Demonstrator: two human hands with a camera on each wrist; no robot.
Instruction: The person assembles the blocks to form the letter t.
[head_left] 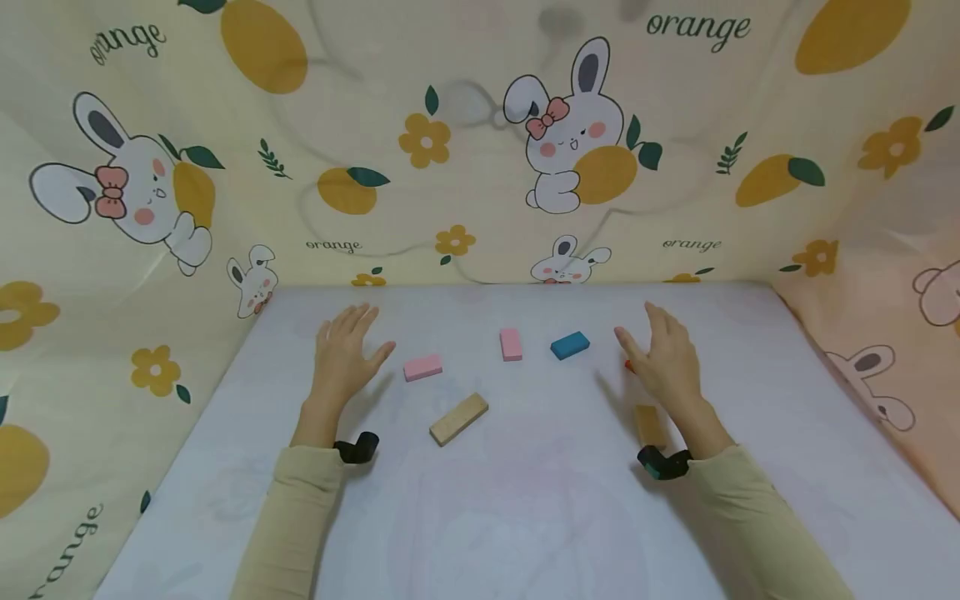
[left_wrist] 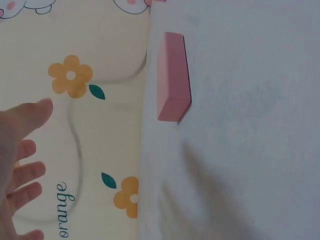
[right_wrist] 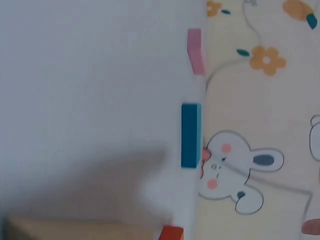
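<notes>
My left hand (head_left: 344, 351) hovers over the left of the table with fingers spread, holding nothing. Nearest to it lies a pink block (head_left: 423, 367), which the left wrist view also shows as a pink block (left_wrist: 173, 77) apart from the fingers. On the other side, my right hand (head_left: 665, 354) is raised with fingers extended and nothing in its grasp. Beneath it an orange-red block (right_wrist: 171, 233) is mostly hidden in the head view. A wooden block (head_left: 649, 426) lies under the right wrist. Left of this hand is a blue block (head_left: 570, 346).
A second pink block (head_left: 511, 344) stands between the blue one and the left pink one. Nearer the front, a longer wooden block (head_left: 459, 419) lies slanted on the white table (head_left: 510, 517). A printed cloth (head_left: 480, 167) rises along the back and sides.
</notes>
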